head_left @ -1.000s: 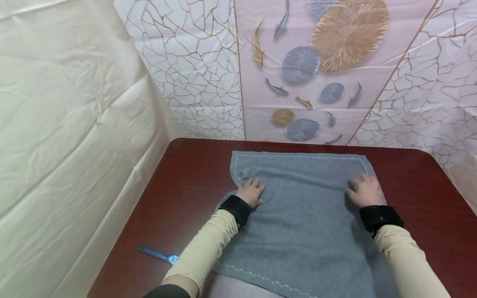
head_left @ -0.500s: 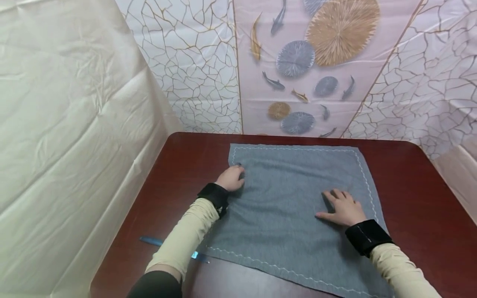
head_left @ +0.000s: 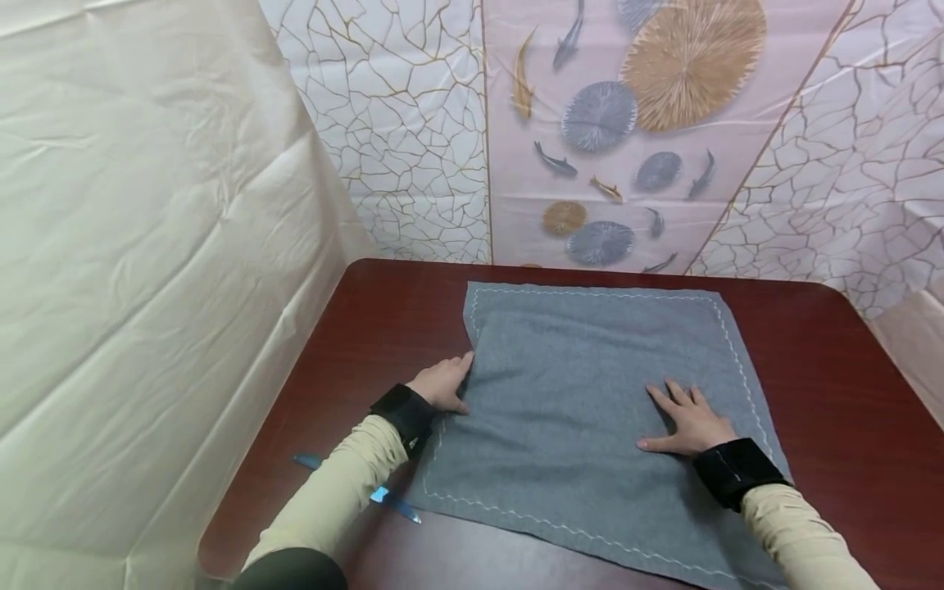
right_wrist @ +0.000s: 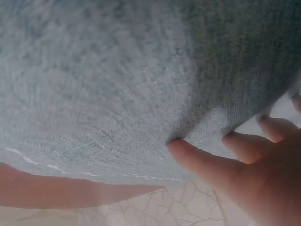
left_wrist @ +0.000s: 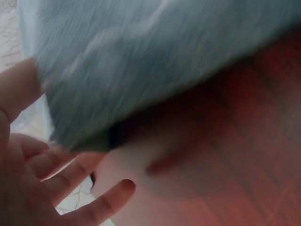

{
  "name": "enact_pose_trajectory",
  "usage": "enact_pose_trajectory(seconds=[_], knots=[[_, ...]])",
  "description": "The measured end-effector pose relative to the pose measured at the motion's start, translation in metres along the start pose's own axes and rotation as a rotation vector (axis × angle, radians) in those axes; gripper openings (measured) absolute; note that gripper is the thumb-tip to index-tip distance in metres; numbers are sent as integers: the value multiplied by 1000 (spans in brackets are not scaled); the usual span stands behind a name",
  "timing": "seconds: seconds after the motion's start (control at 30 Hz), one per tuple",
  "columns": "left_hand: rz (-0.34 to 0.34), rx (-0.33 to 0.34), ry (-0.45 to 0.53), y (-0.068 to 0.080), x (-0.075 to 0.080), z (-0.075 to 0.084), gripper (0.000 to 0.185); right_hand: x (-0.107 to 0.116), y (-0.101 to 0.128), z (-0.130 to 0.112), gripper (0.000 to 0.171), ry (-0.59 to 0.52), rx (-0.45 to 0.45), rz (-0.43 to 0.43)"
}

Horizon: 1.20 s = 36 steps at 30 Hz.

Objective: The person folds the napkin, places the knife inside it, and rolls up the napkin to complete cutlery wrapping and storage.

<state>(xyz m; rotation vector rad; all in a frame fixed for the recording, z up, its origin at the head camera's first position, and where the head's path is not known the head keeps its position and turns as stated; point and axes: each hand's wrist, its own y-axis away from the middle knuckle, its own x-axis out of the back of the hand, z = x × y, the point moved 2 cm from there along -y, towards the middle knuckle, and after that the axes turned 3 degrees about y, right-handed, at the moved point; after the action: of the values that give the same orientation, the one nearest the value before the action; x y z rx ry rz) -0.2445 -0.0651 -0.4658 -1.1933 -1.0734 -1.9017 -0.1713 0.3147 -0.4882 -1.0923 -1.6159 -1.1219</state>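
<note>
A grey cloth (head_left: pixel 575 410) with white stitching along its edges lies spread over the dark red table, slightly wrinkled. At its left edge my left hand (head_left: pixel 441 383) touches the cloth, its fingers extended and its thumb apart from them. The left wrist view shows the cloth edge (left_wrist: pixel 155 70) beside the thumb and above the mostly straight fingers (left_wrist: pixel 106 202). On the right half of the cloth, my right hand (head_left: pixel 689 424) rests with spread fingers. Its fingertips press on the cloth in the right wrist view, where the index finger (right_wrist: pixel 207 162) shows.
A slim blue object (head_left: pixel 401 508) with a shiny piece lies left of the cloth, partly hidden behind the left sleeve (head_left: pixel 332 487). Bare dark red tabletop (head_left: pixel 398 319) surrounds the cloth. Patterned sheeting (head_left: pixel 413 123) hangs behind, and a cream sheet (head_left: pixel 147 246) hangs at the left.
My left hand has moved from on the cloth to its left edge, which now lies straighter. The right hand has shifted inward from the right edge and spread its fingers.
</note>
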Motion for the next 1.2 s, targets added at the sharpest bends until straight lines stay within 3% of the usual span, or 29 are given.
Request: enact_pose_trajectory(seconds=[0.1, 0.23, 0.33, 0.4, 0.6, 0.83, 1.2], knots=[[47, 10, -13, -5, 5, -3, 68, 2, -3, 3, 106, -12, 8, -11], [116, -11, -24, -17, 10, -5, 48, 9, -10, 10, 97, -21, 3, 64], [79, -42, -50, -31, 9, -4, 51, 16, -15, 24, 94, -8, -44, 97], [38, -40, -51, -40, 6, -5, 55, 17, -17, 34, 98, -9, -80, 69], [17, 56, -93, -52, 1, -17, 73, 9, -19, 57, 117, -29, -163, -38], [17, 112, -67, -58, 2, -27, 90, 12, -22, 64, 120, -75, -162, -48], [5, 134, -72, -65, 3, -29, 89, 15, -36, 70, 122, -61, -142, -39]])
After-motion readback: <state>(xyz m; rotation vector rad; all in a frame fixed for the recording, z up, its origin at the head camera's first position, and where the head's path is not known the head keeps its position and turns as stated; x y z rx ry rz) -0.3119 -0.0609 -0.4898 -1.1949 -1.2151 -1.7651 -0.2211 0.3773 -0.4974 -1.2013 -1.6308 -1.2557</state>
